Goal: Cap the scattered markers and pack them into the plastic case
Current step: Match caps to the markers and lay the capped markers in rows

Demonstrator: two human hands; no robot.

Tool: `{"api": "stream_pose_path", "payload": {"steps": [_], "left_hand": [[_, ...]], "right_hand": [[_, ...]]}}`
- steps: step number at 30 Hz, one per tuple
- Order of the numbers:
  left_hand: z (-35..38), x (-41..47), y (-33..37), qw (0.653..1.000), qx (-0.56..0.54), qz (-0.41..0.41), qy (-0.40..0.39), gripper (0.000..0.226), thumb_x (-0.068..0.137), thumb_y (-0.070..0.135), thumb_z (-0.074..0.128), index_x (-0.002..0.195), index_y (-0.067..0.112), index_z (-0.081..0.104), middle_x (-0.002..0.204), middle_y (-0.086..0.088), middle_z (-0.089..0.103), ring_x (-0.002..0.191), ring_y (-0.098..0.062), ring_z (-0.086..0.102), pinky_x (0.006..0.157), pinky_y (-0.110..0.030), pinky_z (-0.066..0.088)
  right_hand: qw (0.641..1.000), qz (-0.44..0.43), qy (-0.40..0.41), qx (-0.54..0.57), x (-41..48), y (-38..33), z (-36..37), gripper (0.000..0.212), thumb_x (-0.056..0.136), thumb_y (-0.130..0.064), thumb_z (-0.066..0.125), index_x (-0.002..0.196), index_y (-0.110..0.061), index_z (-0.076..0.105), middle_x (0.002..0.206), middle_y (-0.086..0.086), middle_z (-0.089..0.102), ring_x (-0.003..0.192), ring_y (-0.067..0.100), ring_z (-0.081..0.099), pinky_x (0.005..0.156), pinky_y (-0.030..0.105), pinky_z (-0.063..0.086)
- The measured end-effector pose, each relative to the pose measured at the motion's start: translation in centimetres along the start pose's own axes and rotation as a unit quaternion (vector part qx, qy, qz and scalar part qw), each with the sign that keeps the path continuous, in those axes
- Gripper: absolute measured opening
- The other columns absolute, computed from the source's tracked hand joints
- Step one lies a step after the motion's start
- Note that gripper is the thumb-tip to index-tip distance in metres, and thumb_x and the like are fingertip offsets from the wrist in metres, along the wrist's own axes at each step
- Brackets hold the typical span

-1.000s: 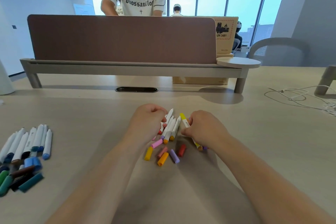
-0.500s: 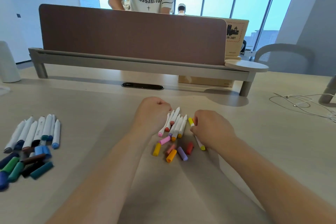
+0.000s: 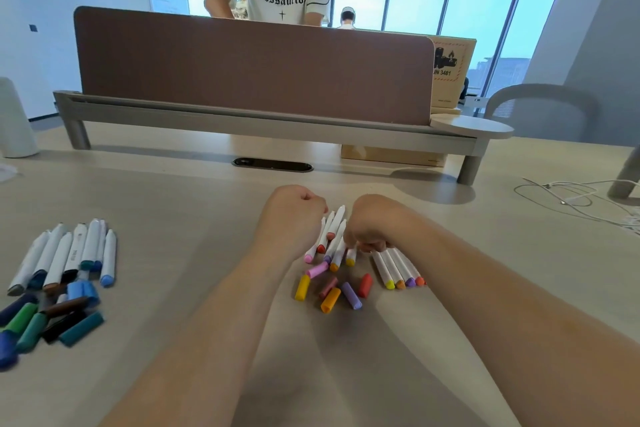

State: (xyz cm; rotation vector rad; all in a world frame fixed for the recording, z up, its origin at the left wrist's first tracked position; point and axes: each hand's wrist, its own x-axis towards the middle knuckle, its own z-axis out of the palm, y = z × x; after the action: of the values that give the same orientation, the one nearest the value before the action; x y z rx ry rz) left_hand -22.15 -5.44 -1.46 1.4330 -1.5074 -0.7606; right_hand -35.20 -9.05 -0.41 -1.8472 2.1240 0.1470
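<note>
Beige office desk (image 3: 502,270), brown divider (image 3: 242,73) far; left hand (image 3: 291,218) fingers clenched; right hand (image 3: 374,224) fingers pinching markers (image 3: 335,226); caps (image 3: 330,300) near.

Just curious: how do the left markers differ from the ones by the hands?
The left markers are cool-coloured: blues, greens; the middle markers are warm: pink, orange, yellow, purple. The left markers lie untouched; the right hand holds middle markers. Both have white barrels and loose caps nearby.

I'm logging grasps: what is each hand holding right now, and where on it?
Right hand seems to pinch a white yellow-tipped marker just above its tip. Left hand is fisted beside other white markers; any hold is hidden.
</note>
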Motion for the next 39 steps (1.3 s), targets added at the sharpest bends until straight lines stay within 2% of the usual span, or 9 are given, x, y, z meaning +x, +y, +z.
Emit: {"api": "stream_pose_path", "payload": {"steps": [4,7,10,15,19,22,26,34,39], "left_hand": [[0.2,0.3,-0.3,0.999,0.033,0.007,0.007,0.027,0.093,0.015,0.050,0.092,-0.006,0.068,0.091,-0.027,0.061,0.069,-0.020,0.047,0.062,-0.032,0.041],[-0.6,0.6,-0.3,0.986,0.139,-0.010,-0.086,0.029,0.092,0.020,0.058,0.093,-0.007,0.069,0.085,-0.024,0.059,0.069,-0.023,0.049,0.062,-0.032,0.042],[-1.9,-0.1,0.4,0.938,0.273,0.001,-0.214,0.032,0.085,0.032,0.070,0.081,0.000,0.072,0.072,-0.012,0.056,0.060,-0.021,0.047,0.054,-0.026,0.037],[-2.0,-1.2,1.0,0.867,0.386,0.062,-0.310,0.041,0.079,0.047,0.074,0.075,0.007,0.068,0.069,-0.001,0.048,0.065,-0.016,0.045,0.057,-0.028,0.033],[-1.3,-1.8,0.9,0.839,0.426,0.058,-0.332,0.041,0.077,0.049,0.075,0.071,0.012,0.060,0.060,0.010,0.040,0.057,-0.009,0.040,0.053,-0.026,0.029],[-0.8,-2.0,0.7,0.830,0.449,0.044,-0.327,0.046,0.073,0.050,0.078,0.063,0.015,0.049,0.062,0.003,0.041,0.058,-0.014,0.040,0.055,-0.028,0.031],[-0.1,-2.1,0.5,0.819,0.472,0.049,-0.323,0.036,0.076,0.041,0.075,0.062,0.016,0.053,0.063,0.001,0.045,0.059,-0.017,0.045,0.055,-0.026,0.034],[-1.0,-2.0,0.7,0.831,0.453,0.056,-0.316,0.033,0.080,0.028,0.062,0.055,0.013,0.046,0.059,-0.003,0.038,0.055,-0.019,0.035,0.049,-0.026,0.025],[-3.1,-0.7,0.8,0.932,0.252,0.019,-0.261,0.025,0.085,0.023,0.063,0.066,0.007,0.067,0.058,-0.004,0.050,0.053,-0.016,0.038,0.051,-0.024,0.030]], "right_hand": [[0.999,0.024,-0.033,-0.031,0.4,-0.7,0.5,0.028,0.092,-0.015,0.056,0.066,-0.013,0.047,0.066,0.006,0.043,0.057,0.020,0.037,0.062,0.030,0.036],[0.999,0.008,-0.030,-0.025,-0.1,-0.6,0.6,0.027,0.091,-0.013,0.055,0.065,-0.013,0.047,0.065,0.006,0.042,0.056,0.020,0.036,0.057,0.029,0.033],[0.999,-0.016,0.007,0.041,-1.7,0.1,0.0,0.024,0.089,-0.012,0.054,0.065,-0.009,0.052,0.063,0.007,0.046,0.052,0.020,0.039,0.054,0.029,0.034],[0.982,-0.016,0.041,0.185,-3.3,2.1,-0.5,0.023,0.082,-0.016,0.055,0.060,-0.009,0.054,0.056,0.006,0.045,0.044,0.018,0.035,0.046,0.022,0.029],[0.946,-0.031,0.058,0.317,-3.3,3.5,0.4,0.021,0.078,-0.016,0.057,0.058,-0.009,0.055,0.051,0.004,0.046,0.042,0.017,0.034,0.045,0.020,0.027],[0.923,-0.052,0.063,0.375,-3.4,4.2,1.1,0.028,0.081,-0.019,0.059,0.055,-0.011,0.054,0.046,0.000,0.046,0.041,0.014,0.035,0.045,0.021,0.027],[0.909,-0.071,0.081,0.402,-3.3,4.5,1.9,0.032,0.082,-0.018,0.059,0.052,-0.012,0.049,0.043,-0.003,0.044,0.039,0.014,0.035,0.047,0.024,0.029],[0.891,-0.087,0.102,0.433,-3.5,5.2,2.6,0.030,0.084,-0.020,0.059,0.058,-0.011,0.048,0.049,0.000,0.044,0.043,0.014,0.036,0.052,0.029,0.032],[0.888,-0.107,0.110,0.434,-3.9,5.1,2.6,0.022,0.085,-0.019,0.058,0.067,-0.009,0.049,0.054,0.004,0.044,0.042,0.013,0.039,0.052,0.028,0.034]]}}
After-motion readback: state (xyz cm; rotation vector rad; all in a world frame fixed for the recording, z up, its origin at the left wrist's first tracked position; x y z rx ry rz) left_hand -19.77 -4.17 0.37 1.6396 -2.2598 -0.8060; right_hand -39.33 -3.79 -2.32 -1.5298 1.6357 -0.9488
